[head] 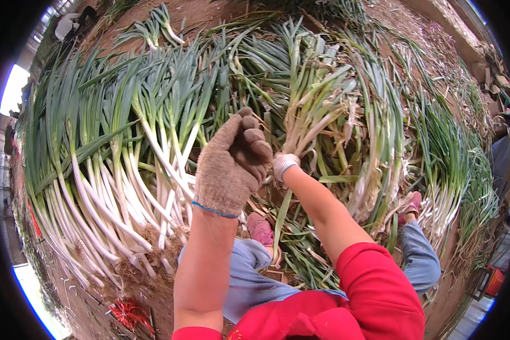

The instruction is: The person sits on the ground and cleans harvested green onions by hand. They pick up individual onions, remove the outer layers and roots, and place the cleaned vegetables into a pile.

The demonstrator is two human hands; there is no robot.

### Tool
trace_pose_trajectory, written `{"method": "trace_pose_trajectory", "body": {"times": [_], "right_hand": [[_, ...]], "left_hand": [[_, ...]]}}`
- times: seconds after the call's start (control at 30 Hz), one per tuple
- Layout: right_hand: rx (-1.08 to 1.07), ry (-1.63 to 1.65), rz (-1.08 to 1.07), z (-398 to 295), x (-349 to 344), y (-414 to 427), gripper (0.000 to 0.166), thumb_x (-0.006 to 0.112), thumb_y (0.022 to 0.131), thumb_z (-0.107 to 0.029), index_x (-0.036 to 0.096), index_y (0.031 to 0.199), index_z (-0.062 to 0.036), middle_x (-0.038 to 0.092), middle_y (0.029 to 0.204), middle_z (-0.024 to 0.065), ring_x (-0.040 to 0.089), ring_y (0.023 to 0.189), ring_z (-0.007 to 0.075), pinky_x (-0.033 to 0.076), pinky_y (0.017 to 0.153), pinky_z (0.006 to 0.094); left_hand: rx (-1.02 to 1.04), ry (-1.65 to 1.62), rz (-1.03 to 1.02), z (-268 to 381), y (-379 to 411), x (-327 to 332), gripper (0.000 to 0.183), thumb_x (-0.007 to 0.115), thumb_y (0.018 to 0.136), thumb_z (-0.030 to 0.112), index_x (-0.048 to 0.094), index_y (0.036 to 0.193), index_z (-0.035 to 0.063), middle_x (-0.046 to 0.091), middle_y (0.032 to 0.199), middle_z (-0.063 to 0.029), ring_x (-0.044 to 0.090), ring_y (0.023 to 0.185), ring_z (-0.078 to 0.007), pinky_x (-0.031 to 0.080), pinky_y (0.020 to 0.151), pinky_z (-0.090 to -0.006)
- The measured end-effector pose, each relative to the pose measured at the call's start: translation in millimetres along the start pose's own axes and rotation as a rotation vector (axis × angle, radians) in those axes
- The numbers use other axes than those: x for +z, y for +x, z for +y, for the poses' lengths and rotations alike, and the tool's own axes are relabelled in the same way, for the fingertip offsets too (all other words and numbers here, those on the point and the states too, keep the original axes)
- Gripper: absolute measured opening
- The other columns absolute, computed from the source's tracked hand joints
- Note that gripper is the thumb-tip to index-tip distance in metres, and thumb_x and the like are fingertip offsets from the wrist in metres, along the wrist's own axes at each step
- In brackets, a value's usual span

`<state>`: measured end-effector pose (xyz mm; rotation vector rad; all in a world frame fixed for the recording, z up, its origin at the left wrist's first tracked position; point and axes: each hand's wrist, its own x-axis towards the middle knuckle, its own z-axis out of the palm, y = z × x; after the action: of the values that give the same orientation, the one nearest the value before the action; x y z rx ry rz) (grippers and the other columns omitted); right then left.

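My left hand (234, 163), in a soiled brown knit glove with a blue cuff edge, is raised in front of me. Its fingers are loosely curled and apart from the thumb; nothing shows in the dark palm. My right hand (285, 165), in a paler knit glove, grips the lower end of a bunch of leeks or large green onions (308, 114). Their yellowed, dry leaves fan away from me; the glove hides the root ends. Left of my left hand lies a wide row of white-stemmed, green-leaved leeks (110, 187), roots towards me.
More leeks with withered leaves (376, 148) lie to the right, beyond them a green-leaved pile (444, 170). Loose leaves (308, 259) litter the ground between my pink shoes (261, 229). Red plastic twine (131, 313) lies lower left. A person (68, 26) bends at the far upper left.
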<state>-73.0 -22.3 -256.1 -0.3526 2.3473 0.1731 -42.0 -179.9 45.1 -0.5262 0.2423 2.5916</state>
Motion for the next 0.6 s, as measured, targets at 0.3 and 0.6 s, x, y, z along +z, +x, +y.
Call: {"method": "trace_pose_trajectory", "body": {"times": [0.3, 0.6], "right_hand": [[0.118, 0.280, 0.450, 65.3, -28.8, -177.0, 0.017, 0.070, 0.087, -0.021, 0.071, 0.097, -0.0075, 0.070, 0.095, 0.0070, 0.070, 0.083, 0.0232, 0.057, 0.075, 0.0370], [0.608, 1.320, 0.679, 164.5, 111.3, -327.8, 0.045, 0.066, 0.090, -0.019, 0.053, 0.129, -0.0023, 0.062, 0.100, 0.0062, 0.058, 0.082, 0.0140, 0.049, 0.062, 0.0262]], "left_hand": [[-0.014, -0.055, -0.013, 17.7, 22.7, -8.3, 0.016, 0.055, 0.099, 0.014, 0.060, 0.108, 0.0014, 0.062, 0.090, -0.0057, 0.059, 0.076, -0.0165, 0.052, 0.064, -0.0293], [-0.178, 0.013, -0.056, -36.0, 32.0, 11.1, 0.015, 0.055, 0.100, 0.015, 0.060, 0.107, 0.0024, 0.063, 0.087, -0.0047, 0.060, 0.072, -0.0159, 0.053, 0.060, -0.0298]]}}
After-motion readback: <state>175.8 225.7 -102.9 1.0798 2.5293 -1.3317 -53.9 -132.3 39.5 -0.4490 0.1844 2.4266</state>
